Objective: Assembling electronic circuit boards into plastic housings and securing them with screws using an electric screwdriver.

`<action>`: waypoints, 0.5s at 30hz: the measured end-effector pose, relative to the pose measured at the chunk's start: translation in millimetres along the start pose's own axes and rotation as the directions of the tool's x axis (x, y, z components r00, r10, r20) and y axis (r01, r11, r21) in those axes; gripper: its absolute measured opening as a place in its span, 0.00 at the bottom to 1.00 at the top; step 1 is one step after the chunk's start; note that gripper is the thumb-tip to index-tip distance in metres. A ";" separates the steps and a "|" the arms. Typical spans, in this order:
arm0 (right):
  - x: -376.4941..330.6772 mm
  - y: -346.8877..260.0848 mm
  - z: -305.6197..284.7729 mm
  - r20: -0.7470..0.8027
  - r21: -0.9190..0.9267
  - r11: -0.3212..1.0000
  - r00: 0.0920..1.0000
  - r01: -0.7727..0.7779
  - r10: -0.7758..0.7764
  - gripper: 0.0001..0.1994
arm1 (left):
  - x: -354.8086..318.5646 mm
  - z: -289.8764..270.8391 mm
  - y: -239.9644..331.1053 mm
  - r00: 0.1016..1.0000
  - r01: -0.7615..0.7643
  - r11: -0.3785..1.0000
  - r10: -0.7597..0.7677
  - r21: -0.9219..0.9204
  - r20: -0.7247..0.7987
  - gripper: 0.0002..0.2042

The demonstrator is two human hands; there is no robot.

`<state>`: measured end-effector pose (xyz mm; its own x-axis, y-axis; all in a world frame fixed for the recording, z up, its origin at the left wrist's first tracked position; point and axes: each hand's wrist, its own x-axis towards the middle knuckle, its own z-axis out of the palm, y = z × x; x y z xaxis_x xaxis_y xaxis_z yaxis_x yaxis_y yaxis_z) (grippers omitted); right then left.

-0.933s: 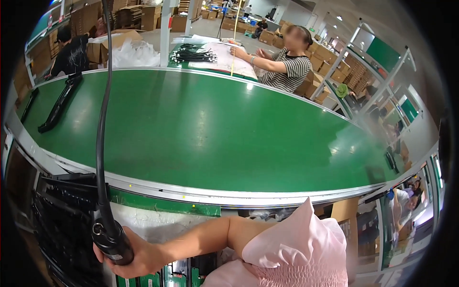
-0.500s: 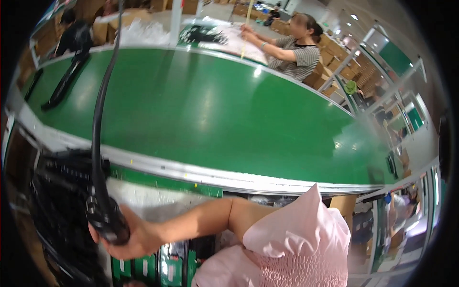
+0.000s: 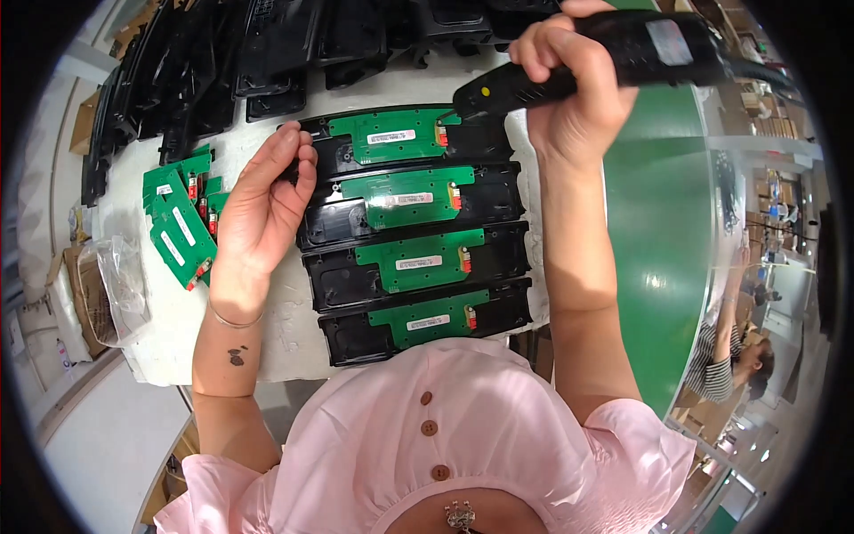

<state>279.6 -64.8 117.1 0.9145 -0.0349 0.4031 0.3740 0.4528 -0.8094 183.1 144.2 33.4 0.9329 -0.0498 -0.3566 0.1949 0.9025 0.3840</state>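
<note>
My right hand (image 3: 578,93) is wrapped round a black electric screwdriver (image 3: 663,53). Its tip points left and down at the right end of a green circuit board (image 3: 391,133). That board lies in the farthest of several long black plastic housings (image 3: 503,196), stacked in a row toward my body. Each housing bears a similar green board with a white label and a red-and-white connector. My left hand (image 3: 267,200) is beside the left end of the farthest housing, fingers bunched together; what they hold, if anything, is hidden.
Loose green circuit boards (image 3: 182,231) lie left of my left hand on the white work surface (image 3: 285,334). More black plastic parts (image 3: 347,40) are piled along the far side. A clear plastic bag (image 3: 116,285) hangs at the left edge. A green conveyor belt (image 3: 654,258) runs at the right, with a person (image 3: 725,365) beyond it.
My view has swung from the conveyor down to the work surface. The screwdriver, in my hand before too, is now over the farthest board. My left hand has come into view.
</note>
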 end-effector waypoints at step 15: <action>5.3 22.5 8.8 0.108 -0.077 0.995 0.992 -0.064 0.072 0.11 | -2.1 -7.8 -1.7 0.993 0.088 0.996 -0.087 -0.006 0.079 0.09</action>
<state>291.4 -46.9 104.8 0.9170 0.0938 0.3876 0.3259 0.3840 -0.8639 178.4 146.0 26.9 0.9333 -0.1618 -0.3207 0.2743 0.8974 0.3455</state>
